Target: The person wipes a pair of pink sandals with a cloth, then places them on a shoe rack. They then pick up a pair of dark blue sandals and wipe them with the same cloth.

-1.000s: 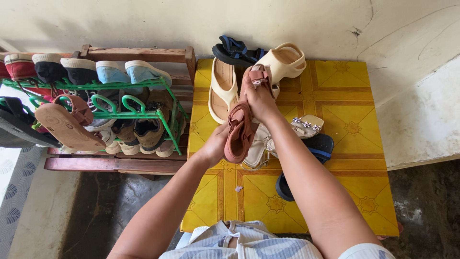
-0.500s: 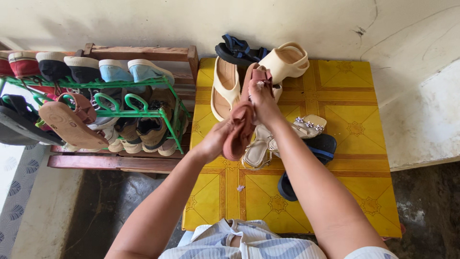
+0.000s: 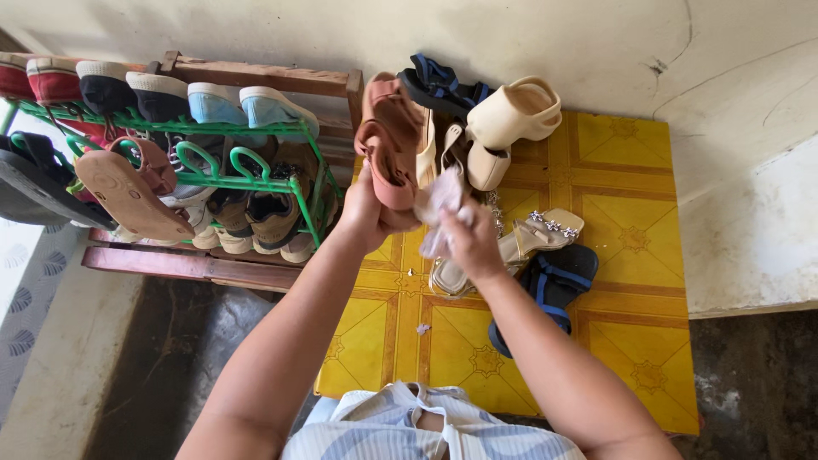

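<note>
Now left hand (image 3: 365, 213) gripping brown sandals (image 3: 388, 145)

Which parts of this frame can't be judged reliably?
- Head view: the right hand is motion-blurred, so the pale thing at its fingers cannot be identified.
- The left hand grips the pink sandals; its fingers are hidden behind them.
- The green shoe rack is cut off by the left edge.

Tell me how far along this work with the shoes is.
Done: the green rack holds rows of shoes. In hand: the left hand grips pink sandals; the right hand holds a blurred pale cloth beside them. Left: cream sandals, jewelled sandals and dark sandals lie on the yellow mat.
</note>
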